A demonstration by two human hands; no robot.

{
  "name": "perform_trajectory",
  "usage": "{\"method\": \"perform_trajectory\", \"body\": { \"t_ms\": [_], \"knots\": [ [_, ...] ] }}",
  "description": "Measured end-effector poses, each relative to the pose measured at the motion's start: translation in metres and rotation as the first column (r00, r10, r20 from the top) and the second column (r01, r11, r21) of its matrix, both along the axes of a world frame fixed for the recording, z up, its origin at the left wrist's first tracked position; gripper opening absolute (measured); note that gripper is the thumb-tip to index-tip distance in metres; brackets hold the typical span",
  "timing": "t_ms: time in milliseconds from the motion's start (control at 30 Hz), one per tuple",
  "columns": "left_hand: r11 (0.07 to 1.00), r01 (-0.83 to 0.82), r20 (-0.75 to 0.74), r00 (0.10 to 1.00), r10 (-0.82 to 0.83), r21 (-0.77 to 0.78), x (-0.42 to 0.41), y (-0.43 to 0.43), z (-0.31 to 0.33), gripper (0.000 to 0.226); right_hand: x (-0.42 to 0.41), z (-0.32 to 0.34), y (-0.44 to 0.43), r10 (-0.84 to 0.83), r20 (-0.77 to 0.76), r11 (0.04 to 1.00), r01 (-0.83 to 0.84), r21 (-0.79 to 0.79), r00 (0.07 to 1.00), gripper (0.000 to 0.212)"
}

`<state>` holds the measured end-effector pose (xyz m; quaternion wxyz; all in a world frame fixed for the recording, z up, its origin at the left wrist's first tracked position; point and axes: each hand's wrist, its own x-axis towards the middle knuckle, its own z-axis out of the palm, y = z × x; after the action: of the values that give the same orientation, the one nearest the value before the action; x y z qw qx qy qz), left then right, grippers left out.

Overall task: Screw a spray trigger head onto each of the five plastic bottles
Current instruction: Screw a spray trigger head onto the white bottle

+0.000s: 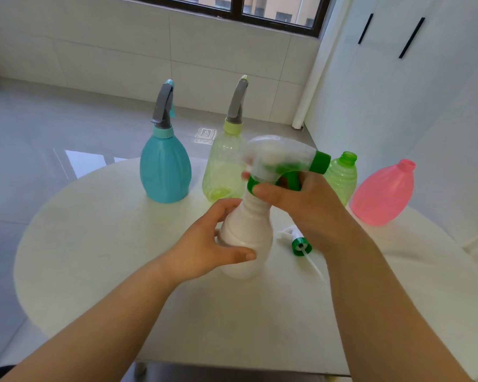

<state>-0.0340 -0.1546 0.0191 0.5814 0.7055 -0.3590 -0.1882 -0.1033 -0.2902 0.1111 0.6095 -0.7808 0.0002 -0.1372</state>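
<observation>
Bottle 3 of 5 takes its trigger head

Near the centre of the round white table (94, 244) stands a white opaque plastic bottle (246, 238), upright. The left hand (204, 244) wraps fingers and thumb round the bottle's lower body, bracing it. The right hand (309, 205) grasps the clear-and-green plastic spray trigger head (276, 158) sitting on the neck, with a fingertip against its green screw collar (252, 185). The head is blurred, and I cannot tell how far the thread has engaged.

Handling, as I judge it: the bottle is probably empty, so it is light and easy to tip, with thin walls that would give under a hard squeeze. Its smooth sides could slip, so the wide lower body is the place to brace. Turning force belongs on the collar, not on the long nozzle or the lever.

Count: 5 bottles.
- At 11 o'clock, a teal pear-shaped plastic bottle (164, 169) carries a grey trigger head (164, 106).
- At 12 o'clock, a translucent yellow-green plastic bottle (222, 164) carries a second grey head (236, 103).
- At 2 o'clock a small translucent green ridged bottle (342, 177) and at 3 o'clock a translucent pink plastic bottle (384, 194) stand open-necked.

Trigger heads in view: 4. Of these, 2 are fitted and 1 is in hand. The last is a loose white head with green collar (301, 245), lying just beside the white bottle at its 3 o'clock, partly behind the right hand. No 5th head shows.
</observation>
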Motion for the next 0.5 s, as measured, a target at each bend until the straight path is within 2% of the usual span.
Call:
{"method": "perform_trajectory", "body": {
  "t_ms": [67, 200, 300, 333, 400, 467, 500],
  "knots": [
    [1.000, -0.002, 0.006, 1.000, 0.001, 0.013, 0.000, -0.001, 0.002, 0.063, 0.003, -0.002, -0.001, -0.015, -0.010, 1.000, 0.015, 0.024, 1.000, 0.023],
    [0.996, -0.076, 0.036, 0.996, 0.077, -0.042, -0.006, -0.003, -0.002, 0.063, 0.006, -0.012, 0.014, -0.303, 0.066, 0.949, 0.307, -0.072, 0.951, 0.018],
    [0.994, -0.093, 0.058, 0.994, 0.096, -0.051, -0.008, -0.002, -0.002, 0.063, 0.007, -0.016, 0.021, -0.397, 0.131, 0.905, 0.411, -0.111, 0.908, 0.012],
    [0.996, -0.083, 0.057, 0.995, 0.085, -0.040, -0.007, -0.002, -0.001, 0.063, 0.006, -0.015, 0.018, -0.364, 0.114, 0.920, 0.376, -0.108, 0.924, 0.013],
    [0.999, -0.040, 0.045, 0.998, 0.040, 0.002, -0.004, 0.000, 0.003, 0.063, 0.001, -0.009, 0.007, -0.156, 0.027, 0.987, 0.157, -0.018, 0.987, 0.023],
    [0.999, 0.013, 0.033, 0.999, -0.014, 0.031, 0.000, 0.001, 0.006, 0.062, -0.004, -0.008, -0.005, 0.072, -0.039, 0.993, -0.067, 0.100, 0.997, 0.030],
    [0.999, 0.032, 0.028, 0.999, -0.033, 0.036, 0.001, 0.001, 0.006, 0.062, -0.005, -0.010, -0.008, 0.118, -0.060, 0.987, -0.110, 0.113, 0.991, 0.031]
  ]
}}
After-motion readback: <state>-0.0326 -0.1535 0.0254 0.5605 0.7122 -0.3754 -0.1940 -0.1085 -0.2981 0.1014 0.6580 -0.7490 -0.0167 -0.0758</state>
